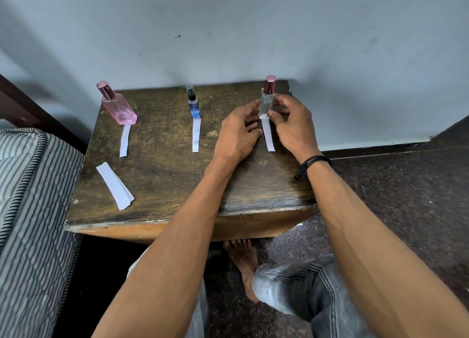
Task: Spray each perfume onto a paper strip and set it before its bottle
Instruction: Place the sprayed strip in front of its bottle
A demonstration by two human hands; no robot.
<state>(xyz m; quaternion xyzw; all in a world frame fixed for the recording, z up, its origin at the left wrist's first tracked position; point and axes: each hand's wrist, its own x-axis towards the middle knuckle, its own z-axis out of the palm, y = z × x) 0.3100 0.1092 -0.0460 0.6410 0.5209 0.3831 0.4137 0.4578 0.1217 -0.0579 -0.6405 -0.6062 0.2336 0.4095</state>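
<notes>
The right hand (291, 124) holds the clear bottle (266, 102). Its thumb is on the front of the bottle, low down, and its fingers curl round the back. The bottle stands up straight and has a red-brown cap on top.

The left hand (238, 132) is just beside the right one. Its thumb touches the other side of the bottle. Its fingers are loosely bent and hold nothing, and their tips sit at the edge of the near strip (269, 137). This white paper strip lies flat between the 2 hands, with its top end right at the foot of the bottle.

Out past the left hand there are 2 more bottles on the table (165, 175). The blue bottle (195, 107) is closer to the hand, with the middle strip (196, 136) lying in front of it. The pink bottle (117, 108) is farther off, with the far strip (124, 141) in front of it.

A small pile of spare strips (115, 185) lies well away from the left hand, near the front corner of the table.

A black band (313, 165) goes round the right wrist. A striped mattress (28, 185) is next to the table, on the left hand's side.
</notes>
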